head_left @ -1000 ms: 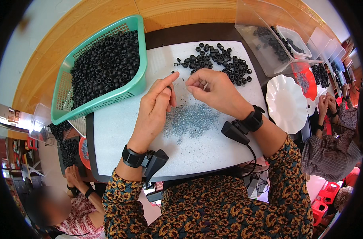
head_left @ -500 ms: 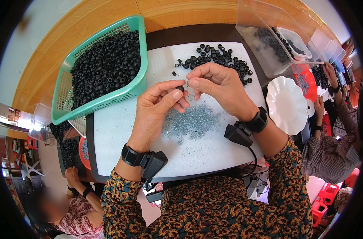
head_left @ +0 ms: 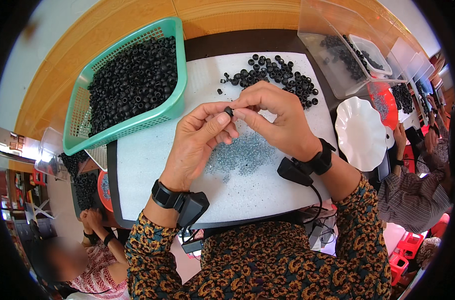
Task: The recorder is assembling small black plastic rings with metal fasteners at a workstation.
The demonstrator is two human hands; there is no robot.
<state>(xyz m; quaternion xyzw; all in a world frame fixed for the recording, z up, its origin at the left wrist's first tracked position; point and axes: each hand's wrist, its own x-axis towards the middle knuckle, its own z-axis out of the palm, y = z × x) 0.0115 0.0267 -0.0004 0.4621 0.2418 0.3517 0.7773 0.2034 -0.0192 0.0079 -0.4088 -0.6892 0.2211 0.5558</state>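
My left hand (head_left: pixel 191 137) pinches a small round black piece (head_left: pixel 229 111) between thumb and forefinger, above the white foam sheet (head_left: pixel 157 170). The thumb and forefinger of my right hand (head_left: pixel 285 122) are pressed together against the piece's right side. Whether they hold something tiny is hidden. Below my hands lies a spread of tiny clear glassy beads (head_left: pixel 245 155). Beyond my right hand is a loose heap of hollow round black pieces (head_left: pixel 300 85), similar to the one in my left hand.
A green perforated basket (head_left: pixel 181 75) full of black pieces stands at the left. At the right are a white scalloped dish (head_left: pixel 358 132), a clear plastic box (head_left: pixel 332 87) and a red tray (head_left: pixel 390 120). Co-workers' hands (head_left: pixel 91 219) are at the lower left, others at the far right.
My right fingertips have moved left and down onto the black piece, closing the small gap. The piece has turned slightly in my left fingers. The left co-worker's hands have come together.
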